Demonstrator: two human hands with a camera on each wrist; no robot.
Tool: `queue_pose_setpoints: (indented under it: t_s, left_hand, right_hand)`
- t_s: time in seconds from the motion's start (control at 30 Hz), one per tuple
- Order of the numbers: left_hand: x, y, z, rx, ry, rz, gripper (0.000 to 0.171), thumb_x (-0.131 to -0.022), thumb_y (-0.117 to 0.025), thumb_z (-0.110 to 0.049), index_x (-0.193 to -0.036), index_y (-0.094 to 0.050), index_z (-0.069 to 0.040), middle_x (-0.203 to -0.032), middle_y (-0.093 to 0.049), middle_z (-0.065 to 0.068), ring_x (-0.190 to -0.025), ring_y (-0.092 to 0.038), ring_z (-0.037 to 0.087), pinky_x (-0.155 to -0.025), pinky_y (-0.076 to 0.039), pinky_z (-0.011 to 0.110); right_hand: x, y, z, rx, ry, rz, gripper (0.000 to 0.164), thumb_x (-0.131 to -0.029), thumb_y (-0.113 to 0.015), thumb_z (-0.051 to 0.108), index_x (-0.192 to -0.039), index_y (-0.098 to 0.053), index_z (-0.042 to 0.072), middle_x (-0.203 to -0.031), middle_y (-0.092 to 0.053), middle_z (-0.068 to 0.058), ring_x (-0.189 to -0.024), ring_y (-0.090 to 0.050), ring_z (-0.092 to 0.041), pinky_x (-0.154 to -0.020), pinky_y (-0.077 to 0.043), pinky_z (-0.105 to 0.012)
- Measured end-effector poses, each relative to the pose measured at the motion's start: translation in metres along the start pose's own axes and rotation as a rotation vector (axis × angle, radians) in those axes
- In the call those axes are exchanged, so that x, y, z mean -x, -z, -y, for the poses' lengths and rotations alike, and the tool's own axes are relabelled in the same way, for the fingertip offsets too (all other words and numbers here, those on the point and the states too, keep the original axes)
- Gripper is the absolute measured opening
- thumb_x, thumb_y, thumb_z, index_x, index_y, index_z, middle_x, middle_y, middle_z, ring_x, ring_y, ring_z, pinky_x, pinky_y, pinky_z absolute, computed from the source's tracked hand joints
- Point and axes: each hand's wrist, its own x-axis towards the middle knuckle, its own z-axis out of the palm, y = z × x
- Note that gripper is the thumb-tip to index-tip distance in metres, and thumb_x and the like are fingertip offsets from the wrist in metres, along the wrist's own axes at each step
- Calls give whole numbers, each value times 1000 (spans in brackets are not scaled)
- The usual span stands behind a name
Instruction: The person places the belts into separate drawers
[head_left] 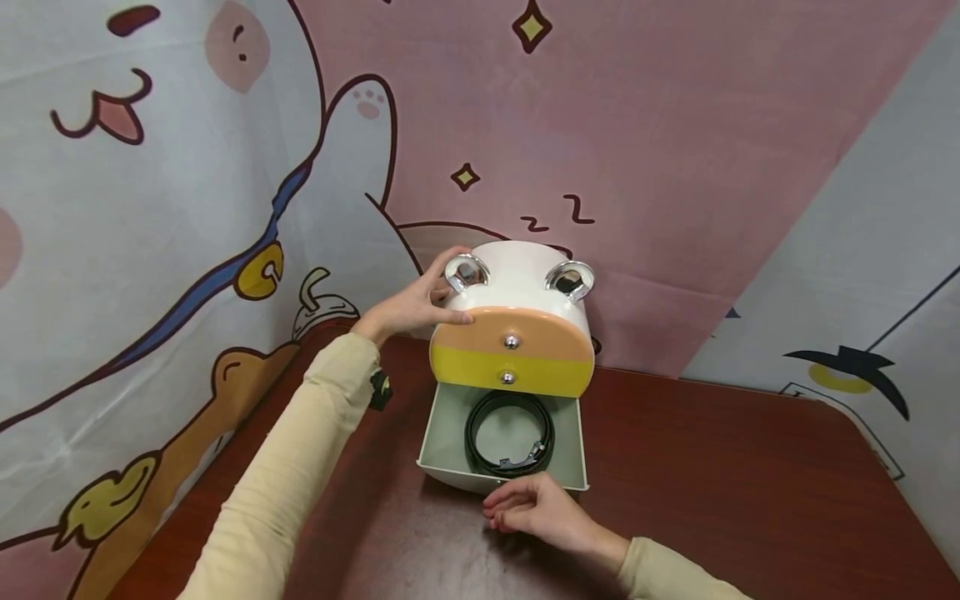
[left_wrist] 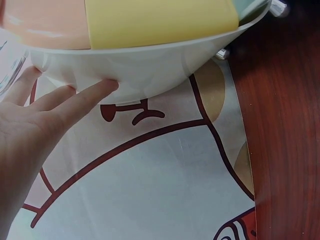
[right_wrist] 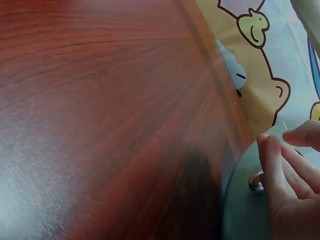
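A small white drawer cabinet [head_left: 517, 279] with two silver, eye-like rings on top stands on the table. Its upper drawer fronts are an orange drawer front [head_left: 487, 332] and a yellow drawer front [head_left: 546, 375], both closed. Below them a pale green drawer [head_left: 442, 433] is pulled out, and a coiled black belt [head_left: 472, 425] with a metal buckle lies inside. My left hand [head_left: 408, 310] rests on the cabinet's left side, its straight, spread fingers [left_wrist: 92, 97] touching the white shell. My right hand [head_left: 543, 510], fingers loosely bent, is at the green drawer's front, beside its silver knob [right_wrist: 256, 181].
The reddish-brown wooden table [head_left: 712, 483] extends to both sides of the cabinet. A cartoon-printed cloth [head_left: 637, 150] hangs close behind it and along the left. A dark band [head_left: 380, 390] sits at my left wrist.
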Motion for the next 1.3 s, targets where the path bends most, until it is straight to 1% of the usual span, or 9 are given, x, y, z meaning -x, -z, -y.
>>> queue_pose_setpoints:
  t_s: [0.23,0.4,0.5,0.63,0.77,0.9,1.03,1.13,1.3]
  left_hand:
    - [-1,0,-2,-1,6,4,99,-80,-82,-17,-147,-16,-47,-147,-34,13,-137,-25,44,-102,-33,56]
    - [-1,0,-1,-5,20,4,101,-80,-81,-15,-149,-13,-45,-150,-29,15,-138,-23,45,-102,-32,58]
    - [1,0,-5,-4,25,11,101,-81,-80,-12,-151,-12,-40,-150,-28,18,-138,-23,46,-103,-31,58]
    - [1,-1,-5,-12,16,9,99,-81,-80,-15,-149,-14,-43,-149,-30,16,-137,-25,45,-102,-33,56]
    - [0,0,-1,-12,5,-2,98,-80,-82,-18,-146,-16,-49,-147,-33,12,-137,-28,43,-100,-36,54]
    - [0,-1,-2,-8,2,-5,98,-80,-82,-17,-146,-17,-48,-146,-34,12,-136,-28,43,-100,-36,53]
    - [0,-1,-2,-9,3,-5,99,-80,-82,-16,-147,-16,-47,-147,-33,12,-136,-28,43,-102,-35,53]
    - [0,-1,-1,-7,3,-3,99,-80,-82,-16,-147,-16,-47,-148,-33,12,-137,-28,43,-102,-35,53]
    - [1,0,-1,-20,16,-13,100,-79,-82,-18,-147,-16,-48,-148,-32,14,-137,-28,42,-102,-35,54]
  right_hand:
    - [3,-4,-8,22,36,-39,30,-87,-62,-3,-109,-58,-23,-99,-63,-36,-86,-69,-22,-72,-53,-24]
    - [7,-7,-16,20,45,-39,32,-89,-62,-3,-113,-55,-22,-105,-61,-36,-87,-68,-19,-72,-55,-30]
    - [10,-8,-20,18,30,-45,33,-89,-62,-2,-115,-55,-21,-106,-62,-35,-86,-68,-17,-70,-55,-32]
    - [12,-7,-24,36,17,-58,32,-89,-63,0,-113,-56,-20,-105,-63,-33,-82,-68,-15,-66,-55,-31]
    - [13,-6,-27,73,5,-77,30,-89,-64,1,-110,-59,-19,-101,-65,-30,-78,-68,-17,-62,-54,-28]
    - [13,-5,-31,143,-31,-123,26,-87,-65,2,-108,-63,-15,-98,-68,-24,-71,-66,-15,-55,-52,-26]
    - [11,-4,-35,211,-55,-175,26,-89,-66,6,-108,-65,-12,-89,-70,-18,-67,-64,-11,-52,-50,-25]
    - [9,-5,-36,223,-73,-208,29,-92,-66,12,-108,-66,-11,-82,-70,-16,-63,-62,-11,-51,-49,-25]
    - [6,-8,-36,213,-91,-288,27,-92,-67,15,-106,-69,-9,-78,-71,-14,-60,-61,-13,-48,-49,-27]
